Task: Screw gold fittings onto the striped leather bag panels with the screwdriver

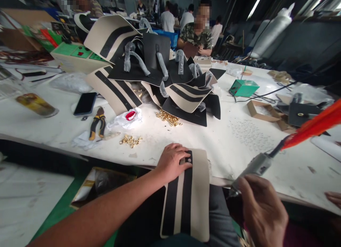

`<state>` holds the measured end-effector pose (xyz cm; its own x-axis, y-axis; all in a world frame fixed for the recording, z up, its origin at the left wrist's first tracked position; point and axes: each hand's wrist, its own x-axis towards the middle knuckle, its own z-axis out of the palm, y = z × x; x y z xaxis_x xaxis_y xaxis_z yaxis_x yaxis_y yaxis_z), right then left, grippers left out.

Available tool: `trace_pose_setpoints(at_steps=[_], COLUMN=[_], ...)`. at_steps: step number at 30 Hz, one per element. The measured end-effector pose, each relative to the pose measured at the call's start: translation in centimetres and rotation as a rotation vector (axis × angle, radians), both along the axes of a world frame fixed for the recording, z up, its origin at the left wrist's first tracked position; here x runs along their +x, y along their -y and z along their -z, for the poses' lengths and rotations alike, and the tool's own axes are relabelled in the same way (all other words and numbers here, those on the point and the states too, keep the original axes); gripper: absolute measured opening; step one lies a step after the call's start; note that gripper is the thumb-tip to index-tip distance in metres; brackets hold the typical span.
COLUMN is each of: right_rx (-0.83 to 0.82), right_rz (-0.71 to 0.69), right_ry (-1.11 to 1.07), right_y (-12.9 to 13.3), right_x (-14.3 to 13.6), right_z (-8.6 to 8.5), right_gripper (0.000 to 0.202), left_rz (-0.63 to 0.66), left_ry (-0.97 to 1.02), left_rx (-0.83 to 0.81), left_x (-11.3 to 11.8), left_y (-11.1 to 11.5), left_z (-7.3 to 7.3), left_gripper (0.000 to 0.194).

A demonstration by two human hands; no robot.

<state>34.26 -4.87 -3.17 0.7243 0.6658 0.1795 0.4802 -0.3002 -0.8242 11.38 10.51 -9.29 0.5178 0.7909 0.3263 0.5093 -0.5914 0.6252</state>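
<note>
A beige panel with black stripes (200, 197) lies over my lap and against the table's front edge. My left hand (174, 161) rests on its upper left part, fingers spread near a small pale round piece on a black stripe. On the right, my right hand (259, 208) is closed around a grey metal tool (255, 167), held above the table edge beside the panel. An orange-red length (314, 124) extends from the tool's upper end toward the upper right. The tool's lower tip is blurred.
Striped and black panels with wrapped handles (133, 69) are piled mid-table. Nearer are gold clasps (131, 141), pliers (97, 123), a phone (85, 103) and a glass (37, 105). Small clear pieces (249, 135) and a green box (243, 87) lie right. A person (198, 39) sits opposite.
</note>
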Motion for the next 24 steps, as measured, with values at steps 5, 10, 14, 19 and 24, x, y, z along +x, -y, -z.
trace_pose_setpoints(at_steps=[5, 10, 14, 19, 24], right_rx=[-0.099, -0.266, 0.017, 0.414, 0.496], right_rz=[0.184, 0.012, -0.038, -0.298, -0.580], right_ry=[-0.197, -0.264, -0.467, -0.681, -0.615], right_y=[0.3, -2.0, -3.1, -7.0, -11.1], right_x=[3.6, 4.1, 1.9, -3.3, -6.6], right_z=[0.6, 1.8, 0.6, -2.1, -1.6], right_gripper=[0.082, 0.062, 0.044, 0.031, 0.025], left_rz=[0.025, 0.034, 0.037, 0.028, 0.037], left_ry=[-0.047, -0.055, -0.052, -0.029, -0.031], left_rx=[0.013, 0.031, 0.036, 0.040, 0.032], left_x=[-0.2, -0.2, -0.2, -0.3, -0.3], left_y=[0.0, 0.1, 0.1, 0.1, 0.1], left_z=[-0.3, -0.4, -0.3, -0.1, -0.3], left_gripper=[0.030, 0.028, 0.028, 0.028, 0.028])
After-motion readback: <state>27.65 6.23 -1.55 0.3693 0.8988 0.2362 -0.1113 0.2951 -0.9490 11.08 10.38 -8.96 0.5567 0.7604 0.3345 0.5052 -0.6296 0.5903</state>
